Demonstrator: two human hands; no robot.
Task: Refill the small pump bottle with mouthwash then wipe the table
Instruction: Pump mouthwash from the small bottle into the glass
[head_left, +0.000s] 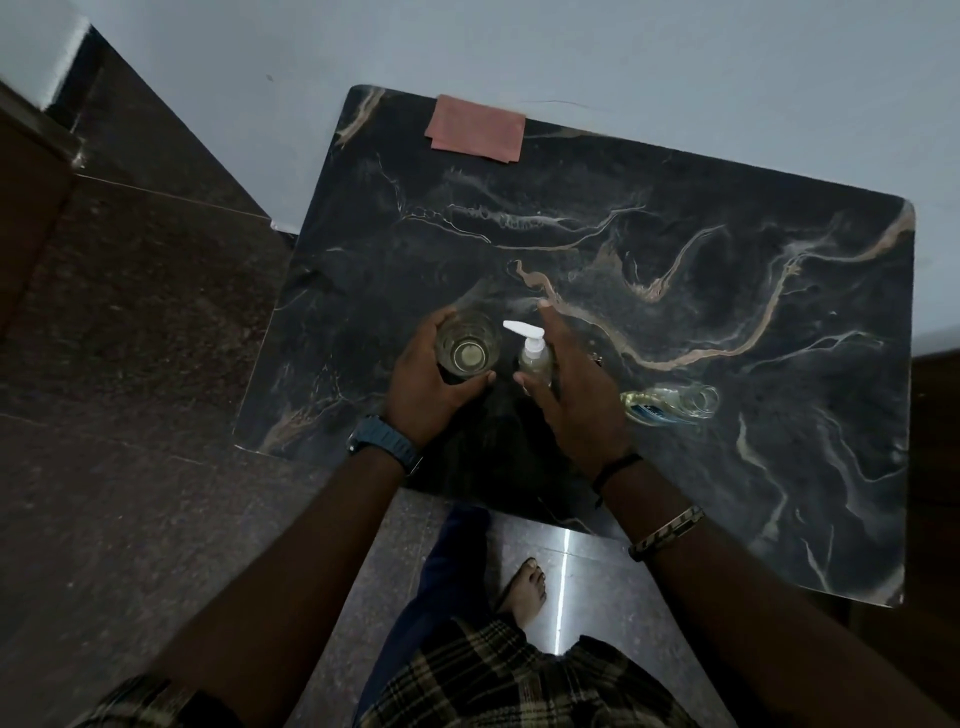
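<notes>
Hands meet near the front-left part of the dark marble-patterned table (675, 249) in the single head view. The left hand (423, 384) grasps a clear drinking glass (469, 345), fingers and thumb wrapped round its wall; the glass stands upright with a little pale liquid in its bottom. Just to its right, close but apart from it, stands the small pump bottle (535, 358), upright, its long axis vertical, white pump head fitted and the nozzle pointing left toward the glass. The right hand (571, 384) is released, fingers spread and mostly straight, cupped beside the bottle's right flank with the thumb tip near its base; whether skin touches plastic I cannot tell. So the right hand is nearer the bottle, which lies just to its left. Further right a clear mouthwash bottle (670, 402) lies on its side, open mouth facing right, some yellowish liquid inside. A folded pink cloth (475, 130) sits at the far edge by the wall, well apart from both hands, seemingly unused yet.
</notes>
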